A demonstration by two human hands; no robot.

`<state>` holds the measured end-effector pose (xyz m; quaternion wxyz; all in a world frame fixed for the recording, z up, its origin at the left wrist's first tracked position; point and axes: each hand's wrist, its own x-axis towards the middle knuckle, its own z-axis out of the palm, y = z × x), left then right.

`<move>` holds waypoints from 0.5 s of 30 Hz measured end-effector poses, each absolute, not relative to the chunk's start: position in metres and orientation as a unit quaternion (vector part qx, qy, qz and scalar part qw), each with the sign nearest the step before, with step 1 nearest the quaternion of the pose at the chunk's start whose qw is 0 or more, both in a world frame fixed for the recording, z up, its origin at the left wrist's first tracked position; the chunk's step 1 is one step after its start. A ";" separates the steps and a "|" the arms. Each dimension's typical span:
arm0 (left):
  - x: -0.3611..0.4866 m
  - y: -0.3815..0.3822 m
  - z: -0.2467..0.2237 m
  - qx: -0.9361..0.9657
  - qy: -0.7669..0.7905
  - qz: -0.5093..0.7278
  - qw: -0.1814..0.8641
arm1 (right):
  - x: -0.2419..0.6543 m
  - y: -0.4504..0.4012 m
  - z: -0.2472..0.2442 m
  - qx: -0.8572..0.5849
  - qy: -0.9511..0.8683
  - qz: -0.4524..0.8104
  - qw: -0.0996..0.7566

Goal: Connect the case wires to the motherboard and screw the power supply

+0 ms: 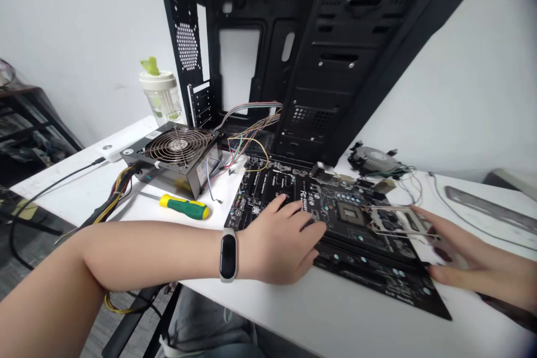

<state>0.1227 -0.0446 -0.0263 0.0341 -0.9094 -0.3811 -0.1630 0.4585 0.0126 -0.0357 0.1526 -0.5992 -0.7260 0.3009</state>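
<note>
A black motherboard (310,201) lies on the white table below an open black computer case. My left hand (285,240), with a watch on its wrist, rests on the board's left part, palm down with its fingers spread and nothing in them. At the board's right end is my right hand (461,251), its fingers and thumb apart around the metal socket frame (398,219). This frame is raised, and the square socket (351,213) lies exposed to its left. Whether my right fingers grip the frame or the board edge is unclear.
The black case (327,56) stands behind the board. On the left are a power supply (178,151) with cables, a green-yellow screwdriver (184,206) and a lidded cup (161,95). A CPU cooler fan (373,159) and a metal strip (490,210) lie at the right.
</note>
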 end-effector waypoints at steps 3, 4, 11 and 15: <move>0.122 -0.045 -0.026 -0.911 -0.383 -0.154 0.028 | 0.453 0.011 -0.029 -0.602 -0.701 0.343 0.169; 0.122 -0.045 -0.026 -0.911 -0.383 -0.152 0.026 | 0.453 0.012 -0.028 -0.601 -0.701 0.349 0.159; 0.122 -0.045 -0.024 -0.916 -0.362 -0.166 0.041 | 0.463 0.019 -0.023 -0.595 -0.732 0.316 0.099; 0.121 -0.045 -0.024 -0.919 -0.353 -0.162 0.065 | 0.460 0.020 -0.011 -0.575 -0.768 0.277 0.055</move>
